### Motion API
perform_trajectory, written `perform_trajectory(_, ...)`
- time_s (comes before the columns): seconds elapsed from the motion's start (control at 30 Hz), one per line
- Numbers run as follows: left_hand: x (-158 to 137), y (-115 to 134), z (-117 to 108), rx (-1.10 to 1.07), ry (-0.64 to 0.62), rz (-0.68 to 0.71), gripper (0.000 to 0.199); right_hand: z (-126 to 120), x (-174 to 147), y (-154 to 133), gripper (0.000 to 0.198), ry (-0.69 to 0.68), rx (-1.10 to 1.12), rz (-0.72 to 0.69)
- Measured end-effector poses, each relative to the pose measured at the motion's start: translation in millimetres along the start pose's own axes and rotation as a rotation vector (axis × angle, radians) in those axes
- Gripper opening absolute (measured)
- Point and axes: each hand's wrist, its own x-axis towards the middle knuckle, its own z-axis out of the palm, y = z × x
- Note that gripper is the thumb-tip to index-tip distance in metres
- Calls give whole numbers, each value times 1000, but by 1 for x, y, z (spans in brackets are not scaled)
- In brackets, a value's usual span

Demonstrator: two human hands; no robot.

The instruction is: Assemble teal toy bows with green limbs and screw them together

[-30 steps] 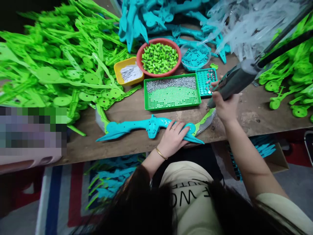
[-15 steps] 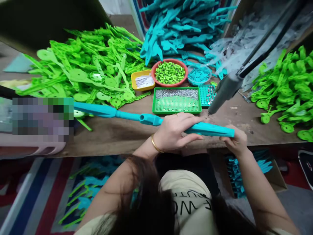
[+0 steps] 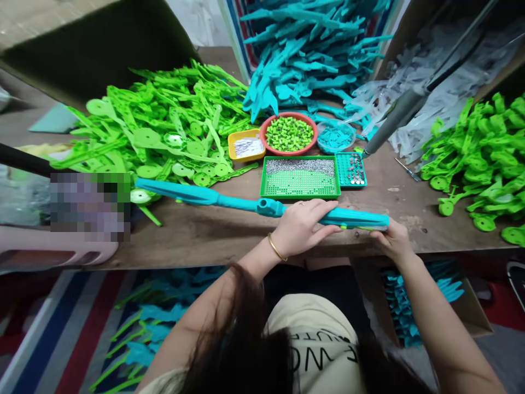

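Note:
A long turquoise plastic part (image 3: 184,194) with a ring-like socket near its middle lies level across my view, above the table's front edge. My left hand (image 3: 302,227) is wrapped over it just right of the socket, thumb on the near side. At its right end my right hand (image 3: 392,238) grips the tip, with fingers partly hidden behind it. Small light-green bits show along the part's underside. A grey electric screwdriver (image 3: 394,123) hangs from above, its tip near a small turquoise tray (image 3: 351,183) of metal pieces.
Behind my hands stands a green perforated tray (image 3: 301,195) of tiny screws. Beyond it are a red bowl (image 3: 262,143) of green pieces, a yellow dish (image 3: 234,156) and a clear bowl (image 3: 355,143). Green parts (image 3: 164,117) pile left, more green parts (image 3: 484,169) right, turquoise parts (image 3: 303,54) at the back.
The screwdriver has swung up and away from the turquoise part. Both hands still hold the part, which has tilted so green bits show below it. The view has shifted slightly.

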Motion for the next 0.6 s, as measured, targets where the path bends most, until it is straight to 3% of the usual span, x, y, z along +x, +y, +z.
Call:
perform_trajectory(0.17,-4,1,10,3,168,-56,46,8,-6,-10,42,-56,-87,158)
perform_trajectory(0.23,-6,1,15,8,229,-64,46,4,-7,-15,47,-29,-137,133)
perform_trajectory(0.4,-3,12,36,33,167,-89,51,-24,11,-63,59,433,-256,-66)
perform_trajectory(0.43,-3,17,39,34,140,-91,52,-29,19,-77,60,392,-287,-121)
perform_trajectory(0.5,-6,26,37,43,128,-60,51,-33,35,-98,56,149,-364,-196)
perform_trajectory(0.57,-20,27,20,102,229,0,46,-34,48,-106,44,9,-376,-240)
perform_trajectory(0.6,-31,23,5,168,338,30,45,-34,52,-104,39,0,-364,-246)
